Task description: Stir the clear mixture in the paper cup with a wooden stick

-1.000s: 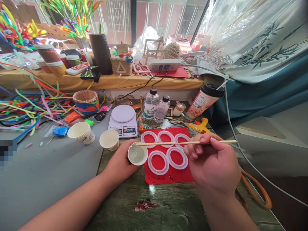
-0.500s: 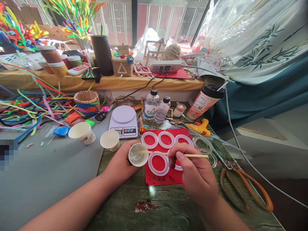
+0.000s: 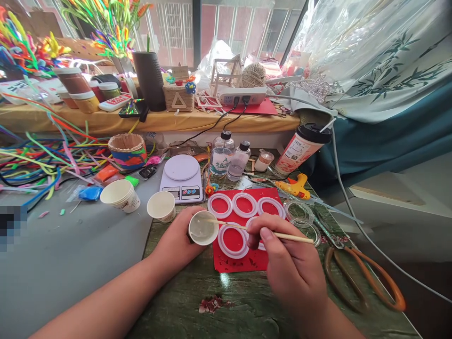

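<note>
My left hand (image 3: 181,238) is wrapped round a small paper cup (image 3: 204,228), its mouth tipped toward me, with clear liquid inside. Between the thumb and fingers of my right hand (image 3: 287,256) is a thin wooden stick (image 3: 293,238). The stick's far end reaches left into the cup's mouth. Behind and below that hand lies a red sheet (image 3: 243,266) bearing several white ring moulds (image 3: 233,240); my right hand hides part of them. Another paper cup (image 3: 161,206) stands just left of the held one.
A kitchen scale (image 3: 181,176) and two clear bottles (image 3: 221,157) (image 3: 239,162) stand behind the sheet. To the right are a yellow glue gun (image 3: 294,186), scissors (image 3: 376,275) and a lidded drink cup (image 3: 300,148). Stacked paper cups (image 3: 120,195) and a painted pot (image 3: 127,151) sit left.
The stick's right end has dropped and shifted right, as my right hand moved slightly right. My left hand and its cup stay nearly in place.
</note>
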A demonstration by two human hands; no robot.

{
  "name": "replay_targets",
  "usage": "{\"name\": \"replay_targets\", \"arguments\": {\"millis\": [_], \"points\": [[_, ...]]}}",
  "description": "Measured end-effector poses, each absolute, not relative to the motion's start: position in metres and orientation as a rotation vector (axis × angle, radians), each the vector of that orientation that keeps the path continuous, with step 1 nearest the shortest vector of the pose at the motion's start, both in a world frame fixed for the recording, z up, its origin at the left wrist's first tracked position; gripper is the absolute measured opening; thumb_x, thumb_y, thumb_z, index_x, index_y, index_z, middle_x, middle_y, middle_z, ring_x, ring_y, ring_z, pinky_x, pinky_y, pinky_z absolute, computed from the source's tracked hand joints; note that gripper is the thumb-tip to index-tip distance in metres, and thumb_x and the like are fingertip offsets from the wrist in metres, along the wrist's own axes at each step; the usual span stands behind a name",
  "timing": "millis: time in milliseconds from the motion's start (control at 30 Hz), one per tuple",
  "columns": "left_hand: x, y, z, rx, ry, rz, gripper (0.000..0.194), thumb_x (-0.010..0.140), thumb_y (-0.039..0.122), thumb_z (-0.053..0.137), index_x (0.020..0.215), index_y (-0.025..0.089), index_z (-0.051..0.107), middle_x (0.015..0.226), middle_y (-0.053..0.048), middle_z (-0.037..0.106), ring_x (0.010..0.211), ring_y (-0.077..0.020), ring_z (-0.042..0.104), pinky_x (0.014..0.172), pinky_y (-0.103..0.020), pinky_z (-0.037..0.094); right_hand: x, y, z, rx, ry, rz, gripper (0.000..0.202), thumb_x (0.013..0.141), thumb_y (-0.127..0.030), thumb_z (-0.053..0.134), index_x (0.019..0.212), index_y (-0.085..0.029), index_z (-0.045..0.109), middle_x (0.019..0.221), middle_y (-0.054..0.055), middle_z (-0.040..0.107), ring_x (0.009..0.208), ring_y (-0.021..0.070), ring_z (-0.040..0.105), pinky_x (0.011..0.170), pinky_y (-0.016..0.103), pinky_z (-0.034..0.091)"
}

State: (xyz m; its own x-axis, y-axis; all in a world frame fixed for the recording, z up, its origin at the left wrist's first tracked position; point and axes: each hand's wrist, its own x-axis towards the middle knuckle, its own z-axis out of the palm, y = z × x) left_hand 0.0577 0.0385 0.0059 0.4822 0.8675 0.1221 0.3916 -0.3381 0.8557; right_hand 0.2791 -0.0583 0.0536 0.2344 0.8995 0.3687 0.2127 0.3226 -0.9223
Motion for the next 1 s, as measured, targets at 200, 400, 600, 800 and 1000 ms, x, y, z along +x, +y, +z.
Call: {"name": "replay_targets", "arguments": {"millis": [200,400,600,800,1000], "points": [[0.0566,0.0381,0.0061,1.913,1.082,0.746,0.041,0.087,0.027,0.083,0.126,0.026,0.072,0.128,-0.009,0.084,0.118,-0.0316,0.08,0.111,-0.05,0.064,0.2778,-0.0571,0.0531,-1.206,-1.225,0.712,0.028,0.113,-0.028,0.06,0.095,-0.024,0.081,0.074,0.002,0.07,0.063,0.0191,0.063,0.057,0.03,0.051],[0.0566,0.0388,0.0039,1.925,1.079,0.762,0.042,0.087,0.029,0.083,0.127,0.026,0.072,0.129,-0.009,0.083,0.12,-0.0317,0.079,0.112,-0.051,0.064,0.276,-0.0576,0.052,-1.245,-1.238,0.677,0.028,0.114,-0.03,0.06,0.097,-0.024,0.08,0.074,0.002,0.069,0.063,0.0188,0.062,0.056,0.029,0.05],[0.0564,0.0389,0.0031,1.916,1.085,0.756,0.042,0.088,0.031,0.081,0.128,0.026,0.071,0.129,-0.009,0.082,0.119,-0.0316,0.079,0.111,-0.051,0.064,0.2763,-0.0592,0.0522,-1.21,-1.236,0.71,0.027,0.115,-0.03,0.06,0.098,-0.024,0.08,0.077,0.002,0.07,0.066,0.0183,0.064,0.059,0.028,0.053],[0.0574,0.0382,0.0073,1.905,1.088,0.783,0.038,0.087,0.027,0.078,0.124,0.026,0.071,0.124,-0.008,0.083,0.115,-0.0299,0.079,0.107,-0.048,0.065,0.2764,-0.0577,0.0519,-1.196,-1.183,0.741,0.026,0.115,-0.03,0.06,0.099,-0.025,0.08,0.078,0.001,0.071,0.068,0.018,0.065,0.059,0.027,0.054],[0.0578,0.0371,0.0087,1.839,1.129,0.769,0.044,0.083,0.031,0.083,0.124,0.026,0.067,0.127,-0.008,0.083,0.115,-0.0313,0.081,0.1,-0.045,0.067,0.2737,-0.0568,0.0527,-1.187,-1.211,0.734,0.026,0.117,-0.029,0.058,0.103,-0.026,0.08,0.079,0.0,0.071,0.07,0.0171,0.066,0.062,0.026,0.054]]}}
